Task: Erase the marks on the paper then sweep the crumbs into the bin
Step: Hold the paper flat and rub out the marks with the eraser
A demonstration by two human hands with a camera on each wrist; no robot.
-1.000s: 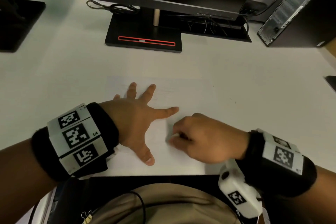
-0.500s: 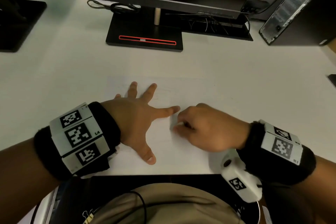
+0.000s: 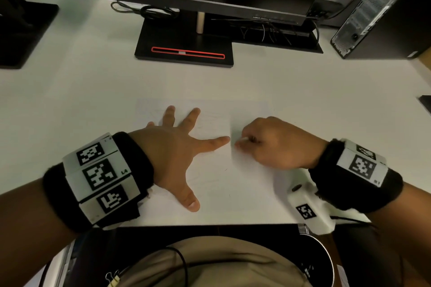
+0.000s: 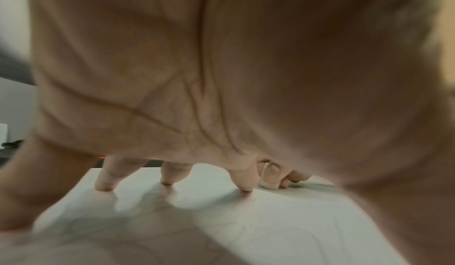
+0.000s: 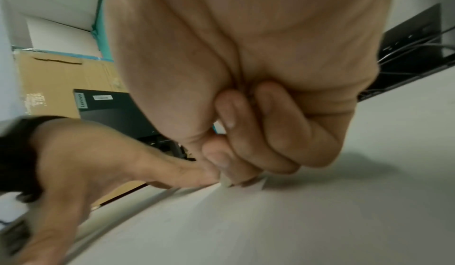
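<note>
A white sheet of paper (image 3: 217, 184) with faint pencil marks lies on the white desk near its front edge. My left hand (image 3: 177, 147) lies flat on the sheet, fingers spread, pressing it down. My right hand (image 3: 263, 144) is curled and pinches a small white eraser (image 5: 226, 181) against the paper, just right of the left forefinger tip. The left wrist view shows the eraser (image 4: 268, 183) beyond my left fingertips (image 4: 246, 188). Most of the eraser is hidden by the fingers. A dark round bin (image 3: 324, 261) with a pale rim sits below the desk edge at lower right.
A black monitor stand (image 3: 186, 44) with a red stripe stands behind the paper. A computer tower (image 3: 382, 9) is at the back right, another black stand (image 3: 21, 30) at the far left. Cables (image 3: 149, 10) lie under the monitor. Bare desk (image 3: 338, 105) spreads right of the paper.
My right hand with the eraser has moved away from me and slightly right along the paper, rubbing it. The left hand stays pressed in place.
</note>
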